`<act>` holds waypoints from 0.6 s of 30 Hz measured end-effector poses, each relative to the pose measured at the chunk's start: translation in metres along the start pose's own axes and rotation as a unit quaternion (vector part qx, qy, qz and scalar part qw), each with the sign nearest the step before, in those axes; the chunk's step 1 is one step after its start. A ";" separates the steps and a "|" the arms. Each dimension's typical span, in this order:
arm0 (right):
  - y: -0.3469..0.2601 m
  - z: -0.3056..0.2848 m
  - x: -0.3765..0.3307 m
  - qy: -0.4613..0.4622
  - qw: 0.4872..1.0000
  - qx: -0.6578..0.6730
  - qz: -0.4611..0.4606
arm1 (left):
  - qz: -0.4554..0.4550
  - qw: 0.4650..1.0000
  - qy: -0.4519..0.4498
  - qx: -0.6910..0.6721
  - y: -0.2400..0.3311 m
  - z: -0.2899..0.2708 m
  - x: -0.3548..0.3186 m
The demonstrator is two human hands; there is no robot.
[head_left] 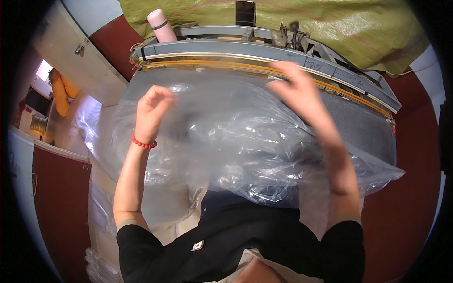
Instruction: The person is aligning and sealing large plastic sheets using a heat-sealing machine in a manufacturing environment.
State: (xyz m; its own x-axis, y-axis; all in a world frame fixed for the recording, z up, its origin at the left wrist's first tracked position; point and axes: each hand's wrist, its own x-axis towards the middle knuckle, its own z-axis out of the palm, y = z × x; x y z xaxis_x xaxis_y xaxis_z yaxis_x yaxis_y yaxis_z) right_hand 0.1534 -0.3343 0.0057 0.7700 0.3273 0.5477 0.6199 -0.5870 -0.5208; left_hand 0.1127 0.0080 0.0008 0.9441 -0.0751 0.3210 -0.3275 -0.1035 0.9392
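A large sheet of clear plastic film lies crumpled and shiny in front of me, spread over a grey surface and hanging toward my body. Over its left part is my left hand, a red bead bracelet on the wrist. Its fingers curl in to a pinch; what they hold, if anything, cannot be made out against the film. My right hand is smeared by motion over the film's far right part, near a long orange strip. Its fingers stretch out, thumb apart, with nothing visible between them.
Behind the film runs a long grey metal bar with a clamp-like metal fitting. A pink bottle and a dark phone-like slab stand along it. Green woven sheeting hangs behind. A door is at left.
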 end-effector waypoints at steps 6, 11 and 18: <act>-0.008 0.103 0.018 -0.141 0.952 0.266 0.057 | -0.020 0.981 -0.130 0.145 0.029 -0.026 -0.017; 0.071 0.010 -0.048 -0.066 0.959 0.202 0.187 | -0.181 0.843 -0.285 0.419 -0.045 -0.113 -0.041; 0.202 -0.252 -0.254 0.264 0.870 -0.189 0.370 | -0.259 0.597 -0.289 0.702 -0.136 -0.229 -0.092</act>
State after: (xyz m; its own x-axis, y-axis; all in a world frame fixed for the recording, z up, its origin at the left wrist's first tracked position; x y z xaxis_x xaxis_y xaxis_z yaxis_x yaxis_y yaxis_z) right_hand 0.0444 -0.7228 -0.0732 0.6982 -0.5718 0.4308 -0.1874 -0.7267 -0.6608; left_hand 0.0791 0.2560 -0.1284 0.8947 0.0386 -0.4450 -0.0898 -0.9604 -0.2639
